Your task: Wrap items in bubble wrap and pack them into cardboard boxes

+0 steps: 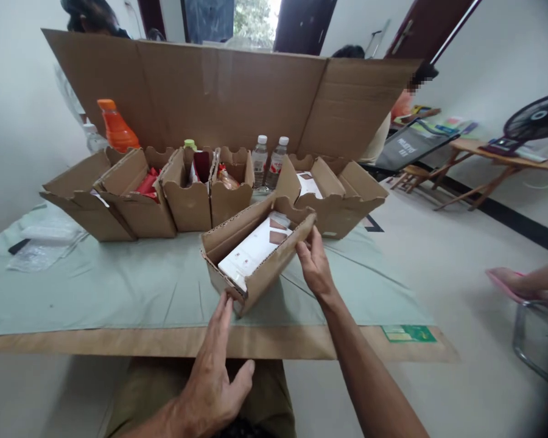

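Note:
A small open cardboard box (237, 234) lies at an angle on the pale green table cover, holding a white packet (251, 250) with brown marks. My left hand (217, 371) is stretched out flat, fingertips touching the box's near corner. My right hand (314, 263) rests against the box's far right end, thumb and fingers closed on its edge.
A row of open cardboard boxes (141, 194) with scalloped rims stands behind, holding red packets and other goods. An orange bottle (115, 126) and two water bottles (268, 159) stand before a tall cardboard sheet (228, 91). Clear plastic bags (43, 246) lie left. A fan (536, 118) and folding table stand right.

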Tool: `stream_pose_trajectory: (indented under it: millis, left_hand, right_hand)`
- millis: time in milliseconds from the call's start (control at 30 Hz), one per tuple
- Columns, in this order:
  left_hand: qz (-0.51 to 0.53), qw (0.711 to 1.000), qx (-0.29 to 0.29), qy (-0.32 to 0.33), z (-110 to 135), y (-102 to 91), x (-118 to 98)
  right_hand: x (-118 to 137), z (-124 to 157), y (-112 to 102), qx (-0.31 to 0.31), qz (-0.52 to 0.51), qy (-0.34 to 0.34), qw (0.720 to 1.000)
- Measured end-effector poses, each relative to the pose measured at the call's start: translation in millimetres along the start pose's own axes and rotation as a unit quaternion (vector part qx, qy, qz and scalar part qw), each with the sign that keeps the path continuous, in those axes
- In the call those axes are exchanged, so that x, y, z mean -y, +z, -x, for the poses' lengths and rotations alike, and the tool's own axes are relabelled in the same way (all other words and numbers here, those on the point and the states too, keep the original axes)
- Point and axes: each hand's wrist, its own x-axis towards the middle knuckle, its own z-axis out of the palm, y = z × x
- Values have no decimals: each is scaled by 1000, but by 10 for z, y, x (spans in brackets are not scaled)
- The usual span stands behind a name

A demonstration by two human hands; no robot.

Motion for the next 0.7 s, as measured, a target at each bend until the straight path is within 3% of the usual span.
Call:
stream_pose_trajectory:
  millis: [133, 267, 367, 500, 700]
  left_hand:
    - [21, 999, 34, 13, -1, 181, -93]
    - [29, 998, 51, 18, -56, 303, -63]
    - [30, 998, 55, 13, -122, 375, -61]
    - [45, 997, 65, 4, -239, 509, -118]
    - [97, 991, 92, -5, -388, 761, -175]
  right_hand:
    - [-71, -122, 149, -10, 19, -40, 999]
    - [-179, -138, 266, -28, -37, -48, 998]
    - [-289, -74, 320, -6, -83, -53, 995]
    - [-372, -30, 306, 34, -112, -50, 992]
    - [-336, -77, 207, 41, -112, -22, 993]
